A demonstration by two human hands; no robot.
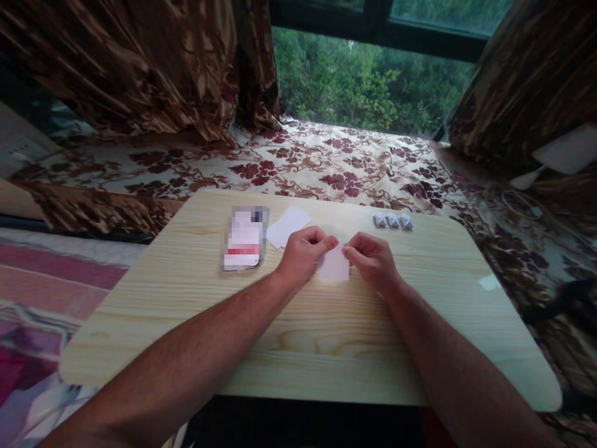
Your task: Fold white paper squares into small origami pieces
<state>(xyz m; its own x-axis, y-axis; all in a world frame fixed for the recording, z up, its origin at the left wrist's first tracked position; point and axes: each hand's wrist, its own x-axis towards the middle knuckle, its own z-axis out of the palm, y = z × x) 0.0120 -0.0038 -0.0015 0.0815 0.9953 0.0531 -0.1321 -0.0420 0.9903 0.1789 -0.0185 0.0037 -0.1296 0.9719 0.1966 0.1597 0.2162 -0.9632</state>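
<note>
Both hands' fingers (326,244) pinch the paper (334,266) between them.

Bare table (326,348) nearside; packet (244,239), loose sheet (288,226), folded pieces (393,221) crowd the far edge.

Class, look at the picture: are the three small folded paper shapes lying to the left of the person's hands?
No, the three folded paper shapes lie on the wooden table to the right of both the left hand and the right hand.
</note>
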